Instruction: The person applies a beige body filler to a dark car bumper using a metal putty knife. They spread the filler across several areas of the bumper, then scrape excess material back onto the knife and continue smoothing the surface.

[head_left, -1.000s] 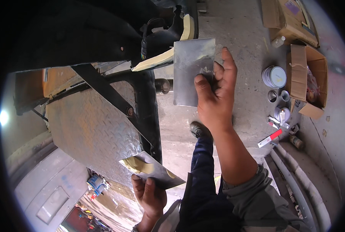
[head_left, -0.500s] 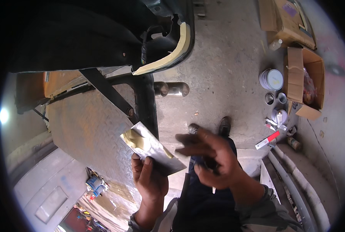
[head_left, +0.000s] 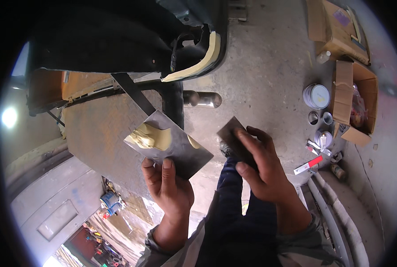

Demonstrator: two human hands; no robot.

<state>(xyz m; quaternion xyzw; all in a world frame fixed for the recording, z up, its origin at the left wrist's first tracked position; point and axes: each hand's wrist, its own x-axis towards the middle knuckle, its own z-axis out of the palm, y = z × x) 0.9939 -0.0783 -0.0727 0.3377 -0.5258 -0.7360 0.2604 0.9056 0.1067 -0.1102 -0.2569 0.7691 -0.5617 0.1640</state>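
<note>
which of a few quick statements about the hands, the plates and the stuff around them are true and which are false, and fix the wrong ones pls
1. The left hand holds a grey plate with cream-coloured paste on it. True.
2. The right hand is empty. False: it holds a darker plate.
3. The two plates are pressed together. False: a gap shows between them.
4. A pale yellow strip follows the curved edge of the black panel. True.
5. The lidded can is to the right of the open cardboard box. False: it is to the left of it in the picture.
</note>
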